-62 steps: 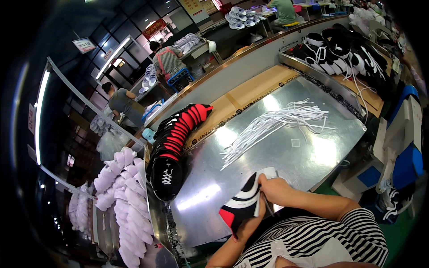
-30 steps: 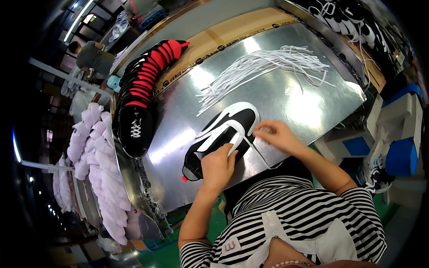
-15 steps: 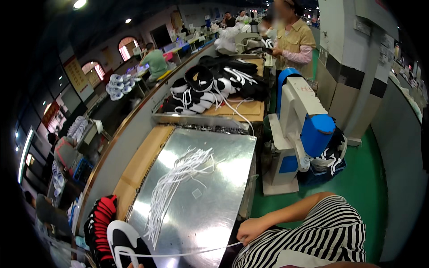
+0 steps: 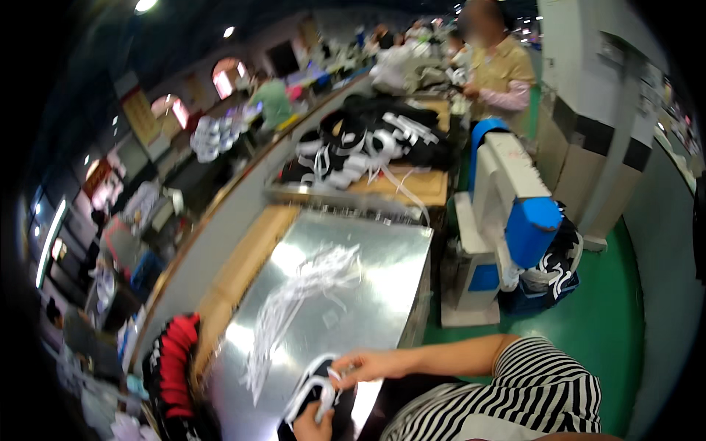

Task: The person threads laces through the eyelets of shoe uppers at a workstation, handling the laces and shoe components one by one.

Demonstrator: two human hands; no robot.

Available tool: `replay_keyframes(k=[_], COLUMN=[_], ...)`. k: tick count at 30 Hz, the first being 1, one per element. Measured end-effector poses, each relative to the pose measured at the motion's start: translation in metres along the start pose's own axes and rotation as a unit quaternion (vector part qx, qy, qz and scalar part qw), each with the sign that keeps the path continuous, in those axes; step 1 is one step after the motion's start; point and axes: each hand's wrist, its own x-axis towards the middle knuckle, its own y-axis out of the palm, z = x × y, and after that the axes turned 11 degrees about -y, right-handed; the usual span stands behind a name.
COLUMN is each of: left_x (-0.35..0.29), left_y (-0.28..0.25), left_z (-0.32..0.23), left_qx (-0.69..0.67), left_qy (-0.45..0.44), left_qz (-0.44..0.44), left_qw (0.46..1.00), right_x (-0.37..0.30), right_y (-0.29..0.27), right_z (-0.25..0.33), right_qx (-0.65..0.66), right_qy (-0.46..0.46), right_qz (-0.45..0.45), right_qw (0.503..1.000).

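A black-and-white shoe upper (image 4: 296,403) is over the near edge of the metal tabletop (image 4: 386,268). My left hand (image 4: 315,422) grips it from below, thumb on its white part. From the right, my right hand (image 4: 371,367) reaches the upper's top, its fingers pinched at a white shoelace there; motion blur hides the exact hold. Farther up the tabletop lies a loose bundle of white shoelaces (image 4: 294,298).
A row of red-and-black shoe uppers (image 4: 175,364) lies at the left. Beyond the tabletop are piled black-and-white uppers (image 4: 360,151). A white-and-blue machine (image 4: 500,191) stands at the right, a blue crate (image 4: 543,294) beside it. A person (image 4: 500,77) stands farther back.
My right hand has moved left from the table's edge to the upper, and the lace no longer stretches taut between the hands. The upper has come rightward with my left hand. The view has shifted slightly.
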Motion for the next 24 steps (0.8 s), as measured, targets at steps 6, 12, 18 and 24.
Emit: replay_keyframes(k=[6,12,18,24], left_x=[0.011,-0.007,0.004,0.035], left_y=[0.014,-0.009,-0.013,-0.001], left_z=[-0.015,-0.012,-0.030,-0.044], left_qx=[-0.004,0.022,0.046,0.079], left_qy=[0.012,-0.028,0.011,-0.039], left_qz=[-0.013,-0.018,-0.025,0.017], left_qw=[1.000,0.999,0.999,0.996], right_x=[0.015,0.050,0.060,0.063], right_y=[-0.017,0.006,-0.008,-0.016], right_z=[-0.026,-0.044,-0.050,-0.059], right_qx=[-0.082,-0.187,-0.184,-0.198], right_qy=[-0.033,-0.001,-0.053,-0.074], right_qz=[-0.147,-0.162,-0.162,-0.137], right_qw=[0.985,0.969,0.968,0.968])
